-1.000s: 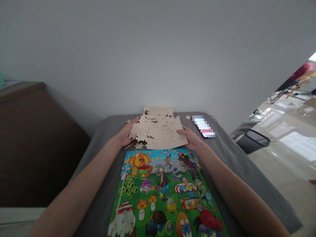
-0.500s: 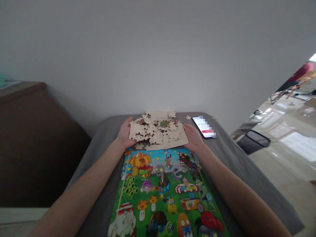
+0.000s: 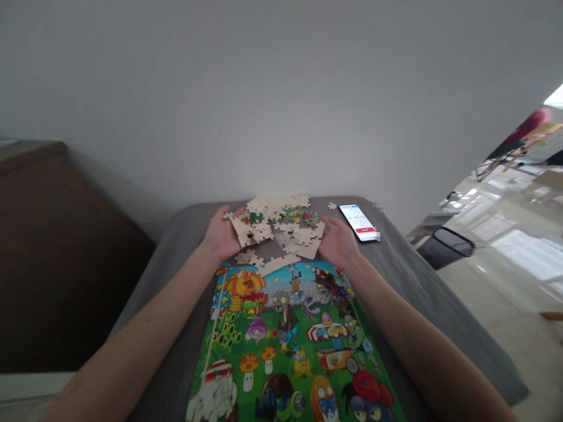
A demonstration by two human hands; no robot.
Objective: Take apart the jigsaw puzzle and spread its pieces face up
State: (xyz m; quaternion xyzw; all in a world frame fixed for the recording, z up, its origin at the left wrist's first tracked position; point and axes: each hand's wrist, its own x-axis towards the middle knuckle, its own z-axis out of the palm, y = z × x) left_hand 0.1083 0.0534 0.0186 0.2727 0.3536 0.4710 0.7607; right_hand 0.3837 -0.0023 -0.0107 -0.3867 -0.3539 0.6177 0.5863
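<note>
Joined jigsaw puzzle pieces [image 3: 251, 233], mostly pale backs up, tilt in my left hand [image 3: 220, 234], which grips their outer edge. Opposite, my right hand [image 3: 338, 241] is closed on the edge of another joined clump of puzzle pieces [image 3: 304, 239]. A gap lies between the two clumps. Behind and beneath them is a heap of loose pieces [image 3: 278, 203], some with green and coloured faces showing. A strip of pieces [image 3: 279, 264] rests against the top edge of a colourful cartoon picture board [image 3: 285, 328], which lies flat between my forearms.
A phone [image 3: 358, 223] with a lit screen lies right of my right hand, and a single puzzle piece [image 3: 332, 206] is near its top. Grey cloth [image 3: 413, 310] covers the table, which meets the wall. A dark brown cabinet [image 3: 57, 252] stands at left.
The broad pale sheet of joined pieces between my hands has broken into separate clumps. Some pieces have dropped to the heap and board edge. The view has shifted slightly.
</note>
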